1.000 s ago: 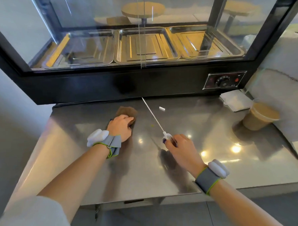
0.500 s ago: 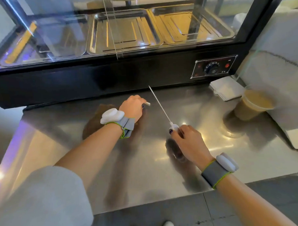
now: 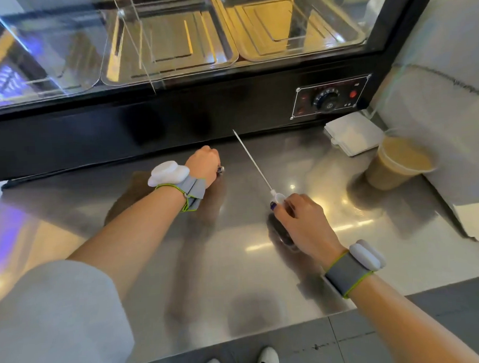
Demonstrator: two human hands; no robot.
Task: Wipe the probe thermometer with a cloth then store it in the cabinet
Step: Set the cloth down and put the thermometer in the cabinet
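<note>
The probe thermometer [image 3: 255, 167] has a long thin metal spike that points up and to the left over the steel counter [image 3: 237, 277]. My right hand [image 3: 303, 222] is closed around its white handle end. My left hand [image 3: 203, 162] rests on the counter to the left of the spike, fingers curled over a small white cap [image 3: 221, 169] that peeks out at the fingertips. The brown cloth [image 3: 131, 191] lies flat on the counter under and behind my left wrist, with no hand on it.
A black glass-fronted display cabinet [image 3: 175, 121] with metal trays stands along the back of the counter, its dial panel [image 3: 329, 97] at the right. A lidded paper cup [image 3: 396, 163], a white folded stack [image 3: 351, 138] and a white wrapped block [image 3: 449, 117] crowd the right side.
My left hand left the brown cloth and moved right to the small white cap, closing over it. My right hand kept hold of the thermometer. The camera tilted down.
</note>
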